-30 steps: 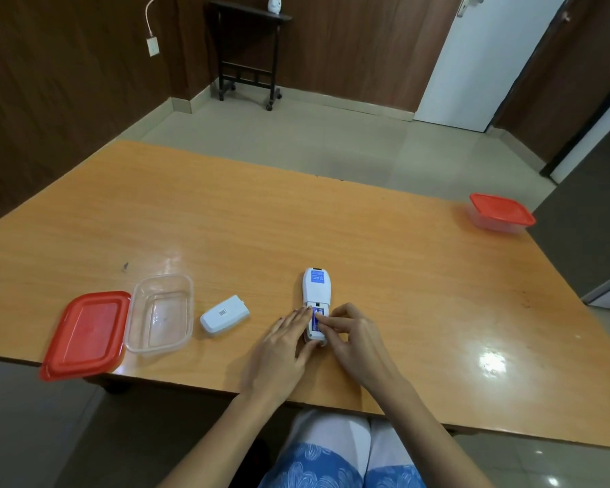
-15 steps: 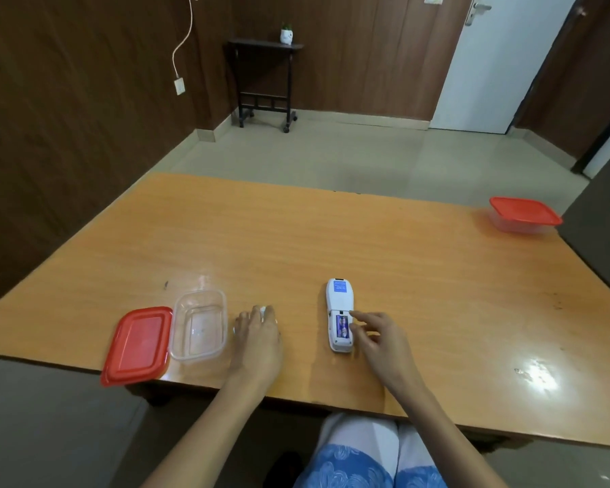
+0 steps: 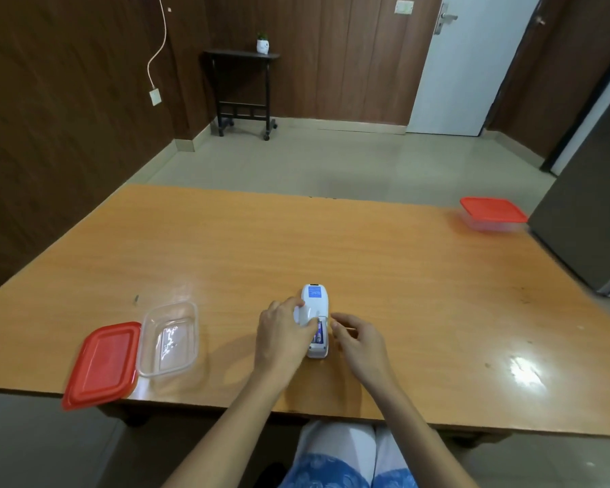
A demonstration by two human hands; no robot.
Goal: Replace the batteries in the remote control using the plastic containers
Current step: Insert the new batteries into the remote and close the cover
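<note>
The remote control (image 3: 316,320) lies face down on the orange wooden table (image 3: 384,276), lengthwise away from the person, between the two hands. Its white plastic body is rounded at both ends, and a blue label sits on the far end. The near part of its back is open, showing a battery (image 3: 319,335) in the compartment.

The left hand (image 3: 284,338) rests against the remote's left side, fingers closed on a white battery cover (image 3: 302,317) held over the back of the remote (the cover's lower edge is hidden by the fingers). The right hand (image 3: 358,345) is just right of the remote, fingers loosely curled, thumb and forefinger tips at the compartment's right edge; it grips nothing visible.

Well left of the left hand stands a clear plastic container (image 3: 169,338), rectangular with rounded corners, uncovered. Its red lid (image 3: 103,364) lies touching its left wall and overhangs the table's near edge.

Far beyond the right hand, at the far right corner of the glossy tabletop, stands a second container (image 3: 492,214) with its red lid on.
</note>
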